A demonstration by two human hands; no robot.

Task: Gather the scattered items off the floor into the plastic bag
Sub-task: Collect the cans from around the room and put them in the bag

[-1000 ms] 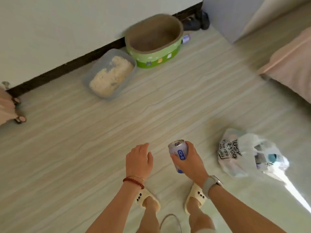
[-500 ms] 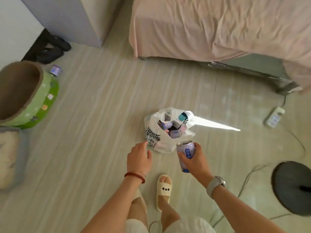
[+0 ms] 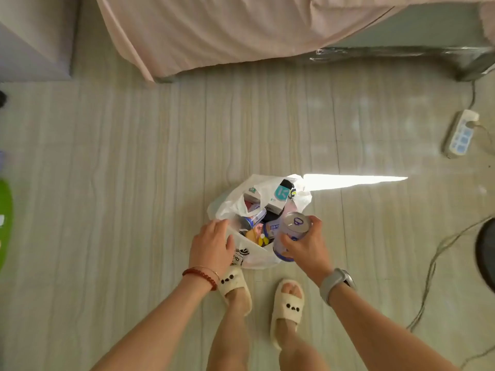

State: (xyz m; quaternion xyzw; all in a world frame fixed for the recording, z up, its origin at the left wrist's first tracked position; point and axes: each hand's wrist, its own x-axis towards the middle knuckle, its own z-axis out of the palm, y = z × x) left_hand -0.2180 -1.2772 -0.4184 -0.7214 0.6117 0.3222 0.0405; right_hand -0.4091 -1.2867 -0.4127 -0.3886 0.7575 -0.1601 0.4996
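Right hand [image 3: 308,246], fingers wrapped round the cylindrical metal can [image 3: 290,235], now sits over the crinkly white plastic bag [image 3: 270,199]; left hand [image 3: 211,243], fingers flat, has reached its rim.

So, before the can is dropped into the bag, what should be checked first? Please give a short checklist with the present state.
1. Right hand grips the can firmly: ok.
2. Left hand rests on the plastic bag rim: ok.
3. Bag mouth open: ok.
4. Can is over the opening: ok, near its right edge.
5. Room left inside among the items: cannot tell.
6. Can is empty: cannot tell.
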